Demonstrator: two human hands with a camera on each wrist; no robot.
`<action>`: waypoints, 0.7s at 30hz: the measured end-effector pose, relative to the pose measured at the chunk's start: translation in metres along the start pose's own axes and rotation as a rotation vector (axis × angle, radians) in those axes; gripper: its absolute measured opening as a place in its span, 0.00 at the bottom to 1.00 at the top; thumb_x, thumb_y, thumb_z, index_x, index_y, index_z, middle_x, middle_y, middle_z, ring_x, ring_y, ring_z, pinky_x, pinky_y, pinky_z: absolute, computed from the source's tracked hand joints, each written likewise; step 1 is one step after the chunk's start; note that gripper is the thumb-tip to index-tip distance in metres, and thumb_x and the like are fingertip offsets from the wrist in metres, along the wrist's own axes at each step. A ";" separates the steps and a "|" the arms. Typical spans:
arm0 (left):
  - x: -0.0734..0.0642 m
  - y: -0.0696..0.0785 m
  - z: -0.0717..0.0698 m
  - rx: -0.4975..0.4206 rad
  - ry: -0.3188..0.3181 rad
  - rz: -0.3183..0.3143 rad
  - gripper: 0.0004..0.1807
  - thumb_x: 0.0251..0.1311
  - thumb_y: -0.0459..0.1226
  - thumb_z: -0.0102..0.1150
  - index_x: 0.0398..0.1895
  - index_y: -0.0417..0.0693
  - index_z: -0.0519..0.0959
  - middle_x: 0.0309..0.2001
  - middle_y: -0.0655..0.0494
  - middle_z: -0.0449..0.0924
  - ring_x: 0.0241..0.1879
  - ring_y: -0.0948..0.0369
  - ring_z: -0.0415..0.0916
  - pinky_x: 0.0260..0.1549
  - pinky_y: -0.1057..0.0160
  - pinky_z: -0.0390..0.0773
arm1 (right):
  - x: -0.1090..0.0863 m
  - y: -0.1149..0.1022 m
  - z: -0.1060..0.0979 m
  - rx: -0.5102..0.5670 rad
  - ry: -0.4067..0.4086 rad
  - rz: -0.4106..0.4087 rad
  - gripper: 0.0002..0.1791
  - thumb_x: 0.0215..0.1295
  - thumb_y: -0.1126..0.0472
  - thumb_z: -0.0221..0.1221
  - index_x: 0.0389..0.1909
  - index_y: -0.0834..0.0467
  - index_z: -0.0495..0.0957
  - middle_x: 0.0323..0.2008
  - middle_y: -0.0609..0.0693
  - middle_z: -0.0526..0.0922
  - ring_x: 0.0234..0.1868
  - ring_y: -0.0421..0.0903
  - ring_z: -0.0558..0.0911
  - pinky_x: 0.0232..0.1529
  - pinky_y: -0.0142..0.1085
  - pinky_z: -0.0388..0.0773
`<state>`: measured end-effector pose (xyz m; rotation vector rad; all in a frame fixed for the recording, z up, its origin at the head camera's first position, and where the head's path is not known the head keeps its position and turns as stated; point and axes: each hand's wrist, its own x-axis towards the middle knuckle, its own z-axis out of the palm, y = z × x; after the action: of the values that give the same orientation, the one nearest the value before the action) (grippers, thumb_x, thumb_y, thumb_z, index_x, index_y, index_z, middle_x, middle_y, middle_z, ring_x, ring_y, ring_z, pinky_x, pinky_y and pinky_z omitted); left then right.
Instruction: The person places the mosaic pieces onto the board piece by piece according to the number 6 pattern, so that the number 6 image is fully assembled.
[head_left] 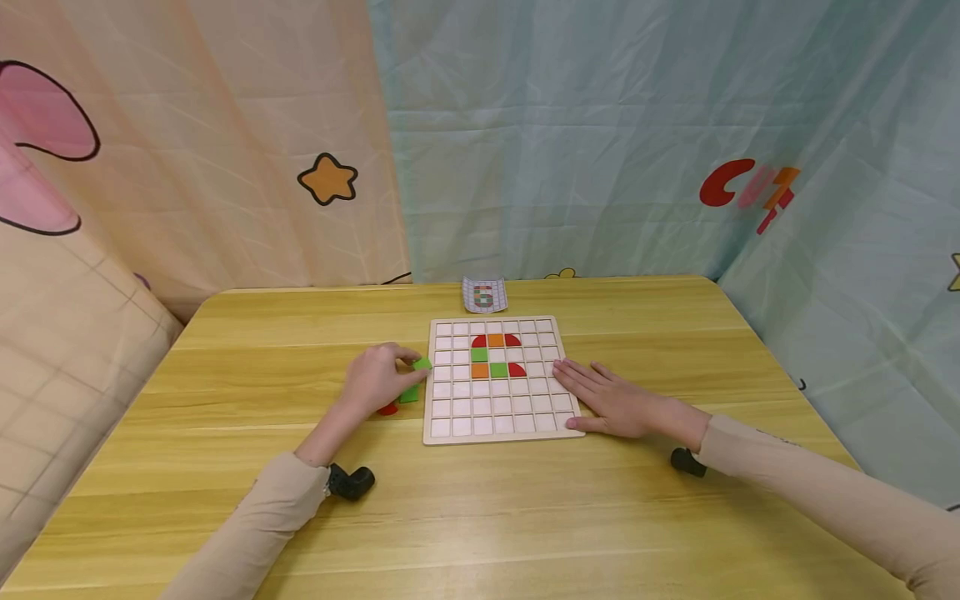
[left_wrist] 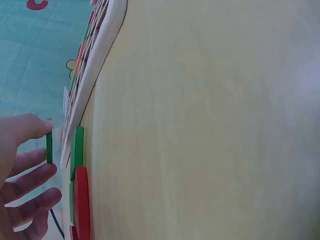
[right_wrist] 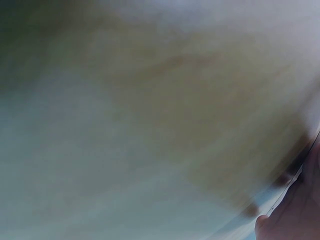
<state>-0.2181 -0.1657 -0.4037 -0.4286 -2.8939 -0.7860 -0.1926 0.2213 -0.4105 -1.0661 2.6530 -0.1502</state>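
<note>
My left hand [head_left: 377, 377] pinches a green square tile [head_left: 422, 364] between thumb and fingertips, at the left edge of a wooden grid board [head_left: 460, 408]. In the left wrist view the same tile is seen edge-on, raised above the other pieces. Under and beside that hand lie another green tile [head_left: 409, 394] and a red piece [head_left: 387, 409]. Set in the board's squares are red rounded corner pieces [head_left: 513, 341], orange squares [head_left: 496, 340] and green squares [head_left: 479, 355]. My right hand [head_left: 617, 406] rests with fingers spread, fingertips and thumb on the board's right edge.
A small card [head_left: 484, 295] printed with a coloured grid pattern lies behind the board, near the table's back edge. The wooden table [head_left: 495, 508] extends around the board. Patterned curtains [head_left: 547, 167] hang behind it and at both sides.
</note>
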 end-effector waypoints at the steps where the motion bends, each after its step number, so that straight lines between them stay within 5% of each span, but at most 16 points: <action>1: 0.000 0.002 0.000 -0.003 -0.001 -0.002 0.17 0.54 0.49 0.67 0.41 0.49 0.86 0.39 0.52 0.87 0.34 0.58 0.83 0.24 0.65 0.75 | 0.000 0.000 0.000 0.004 -0.001 0.001 0.46 0.70 0.35 0.42 0.77 0.58 0.39 0.78 0.53 0.38 0.78 0.53 0.41 0.73 0.57 0.43; 21: 0.008 0.033 0.022 -0.034 0.013 0.129 0.14 0.51 0.46 0.69 0.39 0.50 0.88 0.36 0.54 0.87 0.26 0.64 0.78 0.18 0.68 0.66 | 0.000 0.001 0.001 -0.003 0.001 0.009 0.46 0.69 0.33 0.41 0.77 0.56 0.38 0.78 0.52 0.38 0.78 0.52 0.41 0.73 0.57 0.43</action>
<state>-0.2165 -0.1252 -0.4048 -0.6052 -2.8112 -0.8146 -0.1929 0.2220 -0.4112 -1.0557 2.6593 -0.1450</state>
